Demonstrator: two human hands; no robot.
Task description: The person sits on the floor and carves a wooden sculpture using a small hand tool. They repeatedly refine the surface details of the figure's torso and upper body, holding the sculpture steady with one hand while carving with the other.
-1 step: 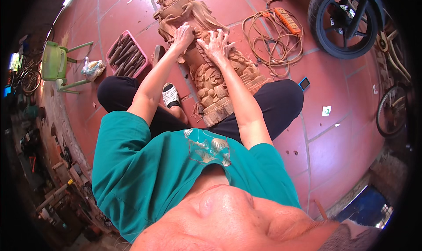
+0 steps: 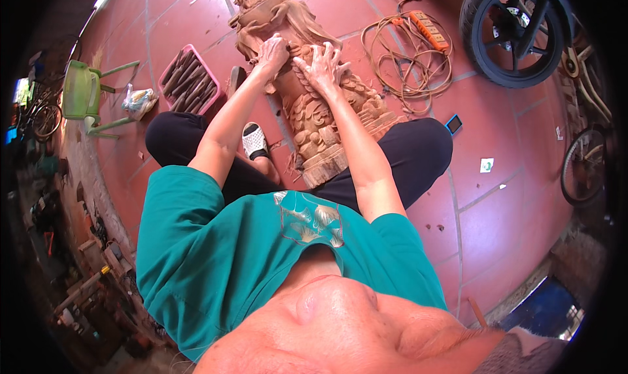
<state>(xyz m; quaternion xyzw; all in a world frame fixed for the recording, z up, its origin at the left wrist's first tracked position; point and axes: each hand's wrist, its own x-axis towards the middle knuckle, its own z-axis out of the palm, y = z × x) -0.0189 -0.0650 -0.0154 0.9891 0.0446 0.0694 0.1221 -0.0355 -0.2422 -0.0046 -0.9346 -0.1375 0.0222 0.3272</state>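
Note:
A carved brown wooden statue (image 2: 314, 122) lies on the floor before me, between my bent legs. Its figure end points away and its flat-cut base is close to my body. My left hand (image 2: 273, 54) rests at the statue's middle, with fingers bent and closed; whatever they may hold is too small to make out. Just to its right, my right hand (image 2: 320, 70) lies over the carving, fingers spread and touching the wood. Both hands and forearms hide part of the carved surface.
Left of me, a pink basket (image 2: 190, 49) holds several dark chisel-like tools, beside a plastic bag (image 2: 139, 101) and a green plastic stool (image 2: 82, 91). To the right lie an orange power strip (image 2: 429, 31) with coiled cord, a small blue-edged device (image 2: 453, 124) and a motorbike wheel (image 2: 512, 34).

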